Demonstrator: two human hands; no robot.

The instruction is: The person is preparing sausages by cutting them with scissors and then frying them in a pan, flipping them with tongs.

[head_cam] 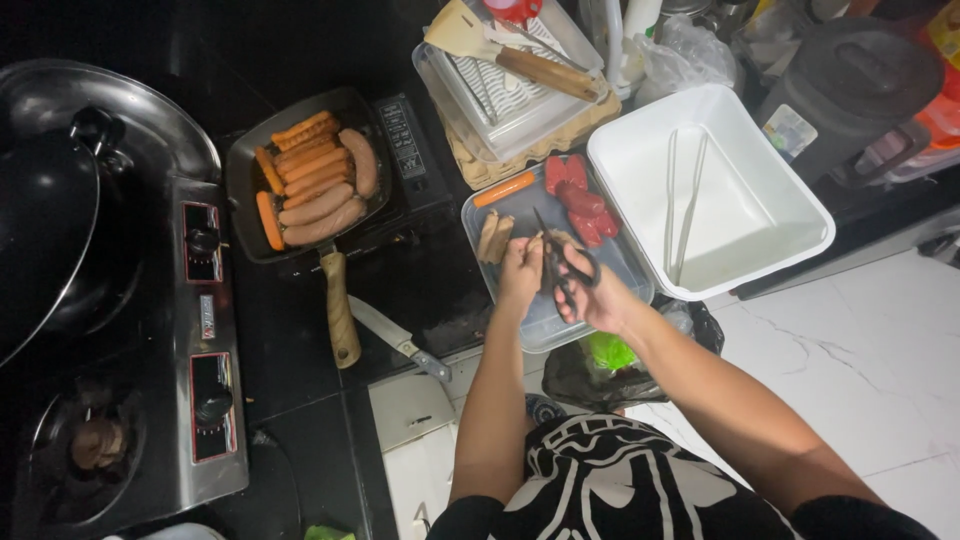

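My right hand [597, 297] grips black-handled scissors [560, 262], blades pointing up and away over a clear plastic tray [545, 325]. My left hand [520, 270] pinches a small sausage piece right beside the blades. The tray holds two pale sausage pieces [493, 238], an orange sausage [504, 188] and several red sausages [578, 200]. Left of the tray a square black pan [242, 180] with a wooden handle [339, 308] holds several orange and brown sausages [318, 178].
A white tub [760, 215] with metal tongs [683, 205] stands to the right. Behind are an egg carton, a container with a wooden spatula [510, 52], and a dark pitcher [850, 85]. A knife [400, 340] lies near the counter edge. A gas stove [205, 330] with a wok [40, 220] stands left.
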